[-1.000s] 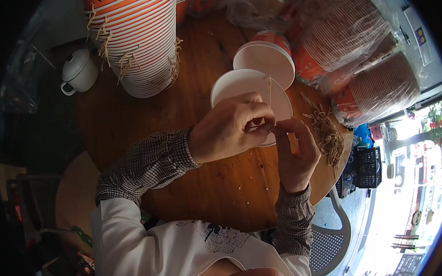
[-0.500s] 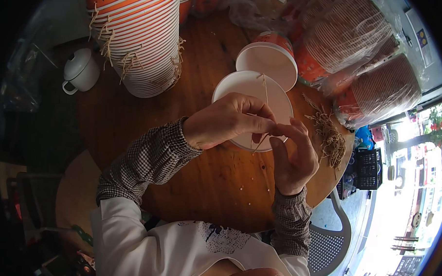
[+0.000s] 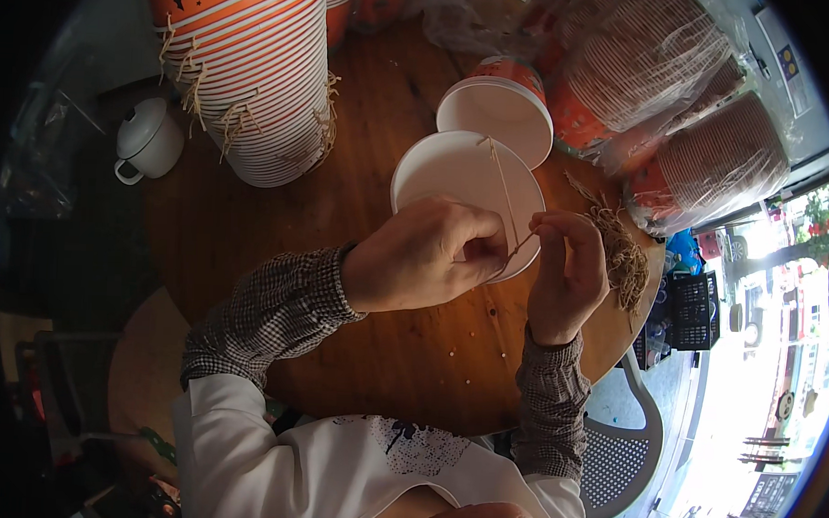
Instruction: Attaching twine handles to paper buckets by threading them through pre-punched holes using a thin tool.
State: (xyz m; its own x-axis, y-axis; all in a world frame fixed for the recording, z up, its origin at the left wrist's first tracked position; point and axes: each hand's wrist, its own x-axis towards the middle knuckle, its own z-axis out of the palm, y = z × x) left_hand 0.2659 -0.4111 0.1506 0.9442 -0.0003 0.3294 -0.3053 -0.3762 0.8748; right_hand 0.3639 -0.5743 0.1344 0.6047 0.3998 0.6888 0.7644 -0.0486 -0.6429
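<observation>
A white-lined paper bucket [image 3: 440, 173] lies with its mouth toward me in the middle of the table. Tan twine [image 3: 501, 173] is attached at its far rim and runs across the mouth to the near right rim. My left hand [image 3: 433, 255] is closed at that near rim, thumb and fingers pinched round the twine; its fingertips are partly hidden. Just to the right, my right hand [image 3: 569, 274] pinches the twine's short end between thumb and forefinger, holding it taut away from the rim.
Behind lies another orange-and-white bucket [image 3: 492, 116]. A tall bucket stack [image 3: 256, 98] with twine handles stands left, beside a white lidded enamel mug [image 3: 149, 140]. Loose twine [image 3: 626, 262] is heaped right, near plastic-wrapped bucket stacks [image 3: 710, 164]. A grey chair [image 3: 617, 467] stands at the table's right.
My hands have drawn apart: the left came down and slightly left, the right moved slightly right and pulls the twine end out. The bucket shifted slightly left in view.
</observation>
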